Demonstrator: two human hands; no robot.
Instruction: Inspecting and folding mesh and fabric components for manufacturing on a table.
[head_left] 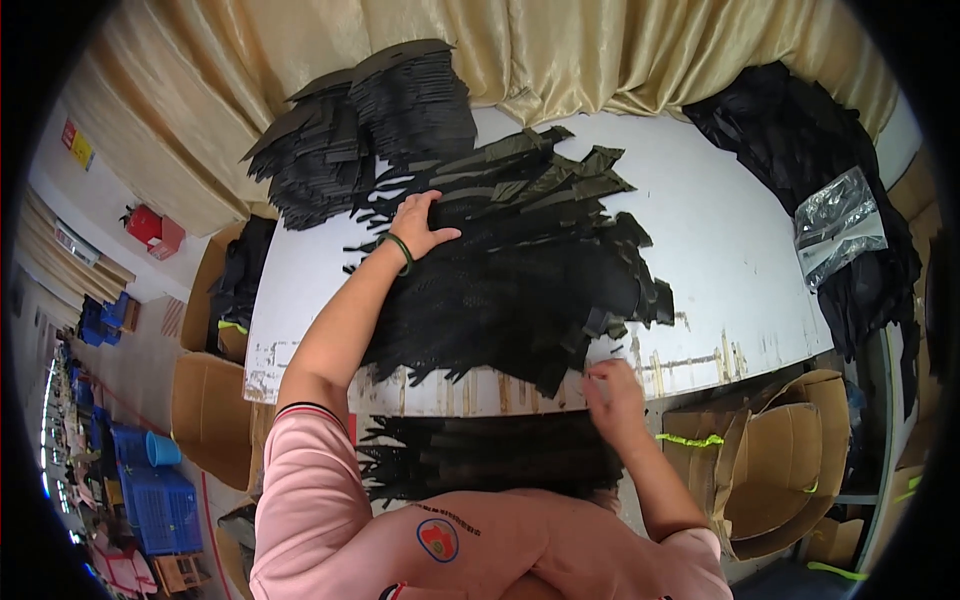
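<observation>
A broad heap of black fabric pieces [490, 270], some of them mesh, with frayed-looking strip ends, lies across the middle of the white table [715, 240]. My left hand [422, 225], with a dark green bangle at the wrist, rests on the heap's upper left part, its fingers spread. At the table's front edge, my right hand [615, 390] is closed, its fingertips bent together beside the heap's lower right corner. Whatever those fingers pinch is too small to make out. More black fabric strips [490, 450] lie below the table edge, in front of my body.
Stacked dark cut pieces [415, 105] stand at the back left. A black fabric pile [790, 130] with a clear plastic bag [840, 225] covers the right end. Cardboard boxes [790, 455] flank the table, and a beige curtain [560, 55] hangs behind it.
</observation>
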